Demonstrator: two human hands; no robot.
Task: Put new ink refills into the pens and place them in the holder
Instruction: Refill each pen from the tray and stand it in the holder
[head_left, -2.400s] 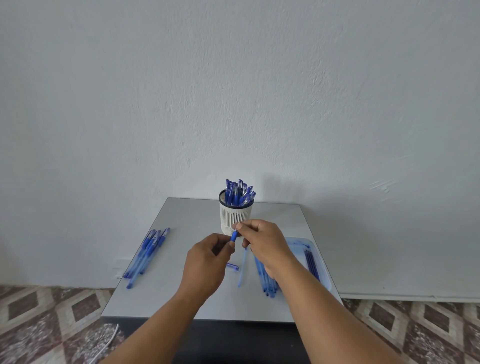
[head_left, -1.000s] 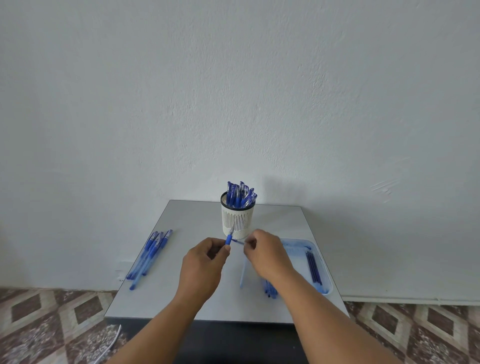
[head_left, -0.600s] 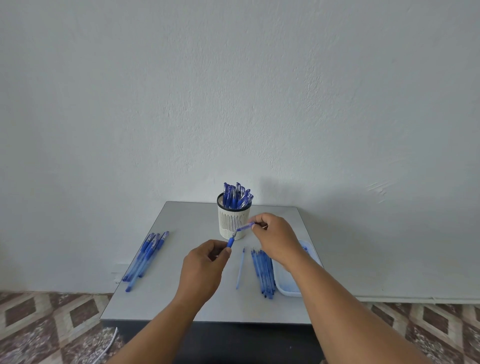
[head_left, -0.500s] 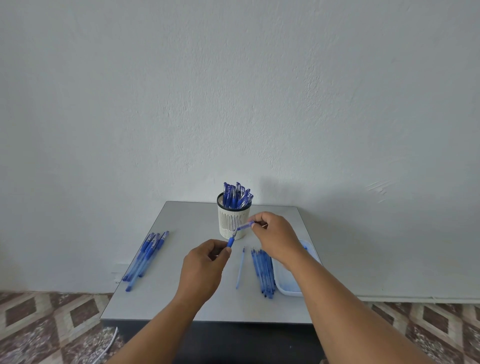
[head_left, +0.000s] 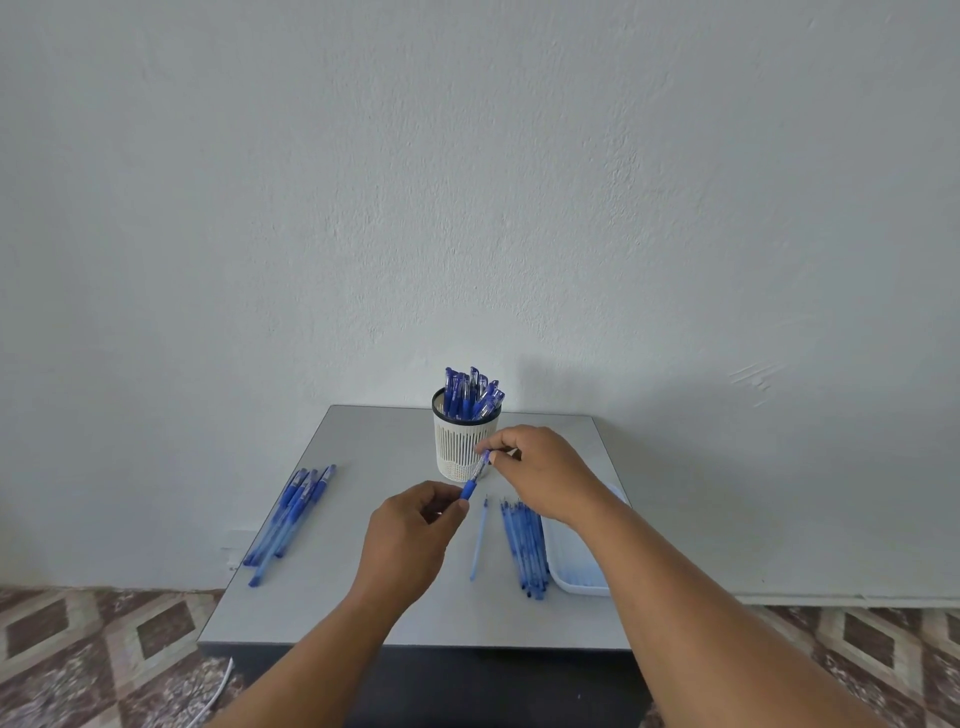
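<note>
Your left hand (head_left: 410, 535) sits just below the centre of the frame, back toward the camera, fingers curled with thumb and forefinger pinched together at its upper right. Your right hand (head_left: 540, 470) is a little higher and to the right, knuckles up, its fingertips (head_left: 491, 453) pinched together at its left edge, close to the left hand. Both bare forearms run in from the bottom edge, the right crossing the lower right corner.

a grey table (head_left: 363, 597) stands against a plain white wall (head_left: 467, 182) on a brown diamond-patterned tile floor (head_left: 104, 649).
</note>
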